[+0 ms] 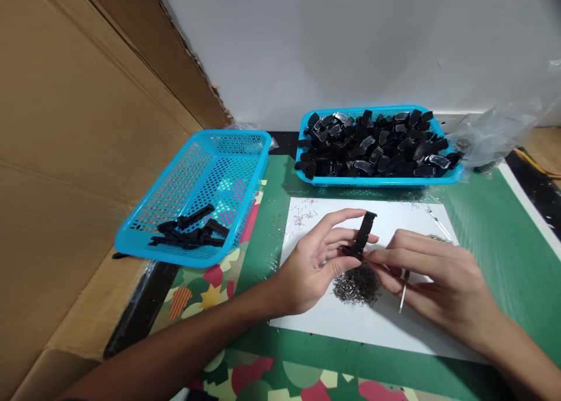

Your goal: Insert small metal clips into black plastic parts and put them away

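Observation:
My left hand [315,263] holds a black plastic part [364,235] upright between its fingers and thumb. The part has a long, notched body and a wider foot at its lower end. Close against that foot are the pinched fingertips of my right hand [429,272]; whatever sits between them is too small to make out. A thin tool with a metal shaft [404,296] also rests in my right hand, its tip pointing down. Below both hands lies a pile of small metal springs or clips [357,285] on a white sheet [315,319].
A blue basket [381,182] heaped with black parts stands at the back. Another blue basket [258,185], at left, holds several black pieces [193,230]. Loose metal bits [302,217] lie on the sheet's far corner. Cardboard [65,126] walls the left side; a plastic bag [495,135] lies right.

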`<action>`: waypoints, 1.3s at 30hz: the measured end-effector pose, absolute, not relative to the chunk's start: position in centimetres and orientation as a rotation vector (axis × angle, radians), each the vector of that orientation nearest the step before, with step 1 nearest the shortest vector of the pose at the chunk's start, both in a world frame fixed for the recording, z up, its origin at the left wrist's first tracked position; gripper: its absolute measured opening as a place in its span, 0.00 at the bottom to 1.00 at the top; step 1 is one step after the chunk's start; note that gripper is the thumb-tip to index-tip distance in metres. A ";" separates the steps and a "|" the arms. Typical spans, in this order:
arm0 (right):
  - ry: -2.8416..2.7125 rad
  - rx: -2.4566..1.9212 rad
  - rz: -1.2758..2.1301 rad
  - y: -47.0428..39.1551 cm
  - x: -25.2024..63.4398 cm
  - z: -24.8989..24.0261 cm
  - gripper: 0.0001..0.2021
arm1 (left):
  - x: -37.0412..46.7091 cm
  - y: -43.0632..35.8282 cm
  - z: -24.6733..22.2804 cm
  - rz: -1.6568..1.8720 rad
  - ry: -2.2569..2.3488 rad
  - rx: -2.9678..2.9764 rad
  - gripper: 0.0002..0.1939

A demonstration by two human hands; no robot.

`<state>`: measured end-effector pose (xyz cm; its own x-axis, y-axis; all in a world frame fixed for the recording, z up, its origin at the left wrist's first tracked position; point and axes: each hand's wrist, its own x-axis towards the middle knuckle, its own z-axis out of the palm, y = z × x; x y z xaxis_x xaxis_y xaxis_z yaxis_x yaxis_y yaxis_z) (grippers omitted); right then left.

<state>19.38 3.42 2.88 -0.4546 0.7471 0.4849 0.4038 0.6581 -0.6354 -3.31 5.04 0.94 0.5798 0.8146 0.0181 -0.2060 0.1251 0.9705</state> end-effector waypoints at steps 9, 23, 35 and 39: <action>-2.120 -0.851 0.532 3.3 19.4 3.0 0.09 | -3.4 5.0 1.2 0.775 0.630 1.251 0.29; -2.112 -0.943 0.579 3.9 19.8 3.0 0.15 | -3.3 5.4 1.2 0.741 0.558 1.159 0.28; -2.092 -0.992 0.374 3.8 20.3 3.0 0.13 | -3.3 5.2 1.5 0.830 0.748 1.510 0.24; -2.130 -1.031 0.343 4.2 20.3 2.6 0.11 | -3.0 5.7 1.7 0.942 0.994 1.791 0.23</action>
